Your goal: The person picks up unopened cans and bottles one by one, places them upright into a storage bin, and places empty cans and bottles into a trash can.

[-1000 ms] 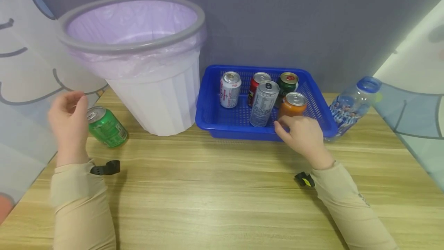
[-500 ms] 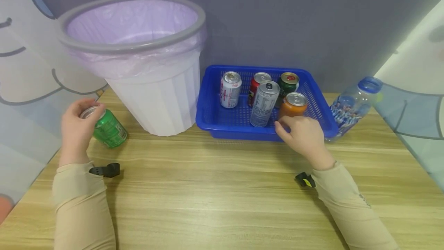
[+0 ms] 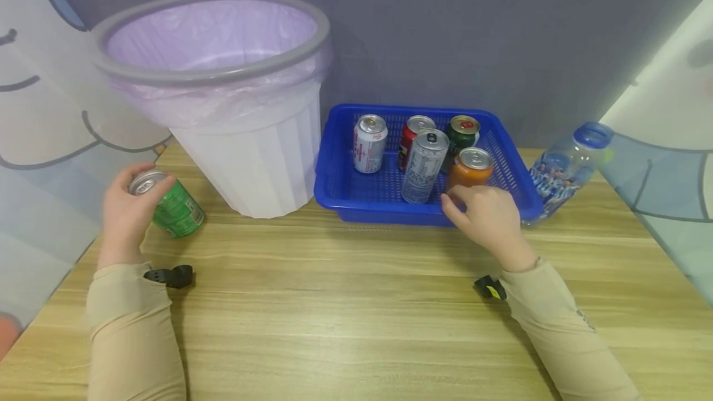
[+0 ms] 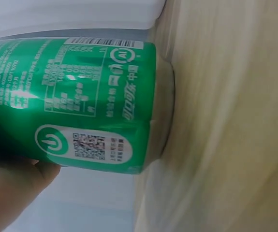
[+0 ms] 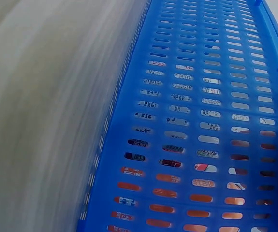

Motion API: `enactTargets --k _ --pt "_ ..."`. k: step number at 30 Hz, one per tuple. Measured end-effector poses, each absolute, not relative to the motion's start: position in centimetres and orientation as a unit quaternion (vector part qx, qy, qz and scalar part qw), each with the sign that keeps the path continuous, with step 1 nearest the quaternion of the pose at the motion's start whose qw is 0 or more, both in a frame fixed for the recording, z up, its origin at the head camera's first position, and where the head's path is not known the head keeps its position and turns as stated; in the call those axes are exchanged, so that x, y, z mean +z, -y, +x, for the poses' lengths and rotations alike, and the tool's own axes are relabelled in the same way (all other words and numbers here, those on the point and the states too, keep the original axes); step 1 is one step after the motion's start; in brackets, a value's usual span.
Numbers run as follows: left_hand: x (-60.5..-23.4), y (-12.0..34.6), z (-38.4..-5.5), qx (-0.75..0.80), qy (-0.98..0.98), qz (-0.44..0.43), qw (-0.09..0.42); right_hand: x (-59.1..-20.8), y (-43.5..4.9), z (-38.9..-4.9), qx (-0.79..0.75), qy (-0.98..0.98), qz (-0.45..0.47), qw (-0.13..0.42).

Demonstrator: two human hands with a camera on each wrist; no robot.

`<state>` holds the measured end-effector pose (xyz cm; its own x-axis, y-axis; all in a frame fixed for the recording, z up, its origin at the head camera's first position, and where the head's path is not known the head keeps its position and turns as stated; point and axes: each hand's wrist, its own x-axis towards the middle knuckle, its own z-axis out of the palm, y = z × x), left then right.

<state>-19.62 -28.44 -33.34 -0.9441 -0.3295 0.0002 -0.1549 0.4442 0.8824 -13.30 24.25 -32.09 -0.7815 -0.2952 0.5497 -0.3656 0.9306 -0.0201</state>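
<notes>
In the head view, my left hand curls its thumb and fingers around the upper part of a green soda can. Seen by the left wrist camera, the can has its base on or just at the table. Over the front rim of a blue plastic basket rests my right hand, loosely bent, beside an orange can; some fingertips are hidden. Also standing in the basket are a white can, a tall silver can, a red can and a dark green can.
A tall white trash bin, lined with a purple bag, stands between the green can and the basket. Right of the basket is a clear plastic bottle with a blue neck. A grey panel rises behind the wooden table.
My left hand has come down and right from beside the green can and now wraps its top. The can appears unmoved. My right hand stays at the basket rim.
</notes>
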Motion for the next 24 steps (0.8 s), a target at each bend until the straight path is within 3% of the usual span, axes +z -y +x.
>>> enactTargets --k 13,24 --pt "-34.6 29.6 -19.4 -0.527 0.842 0.089 0.077 -32.2 -24.3 -13.4 0.062 0.941 0.174 0.282" --pt "-35.7 29.5 -19.6 -0.731 0.673 0.047 0.100 -32.1 -24.2 -13.3 0.062 0.944 0.169 0.277"
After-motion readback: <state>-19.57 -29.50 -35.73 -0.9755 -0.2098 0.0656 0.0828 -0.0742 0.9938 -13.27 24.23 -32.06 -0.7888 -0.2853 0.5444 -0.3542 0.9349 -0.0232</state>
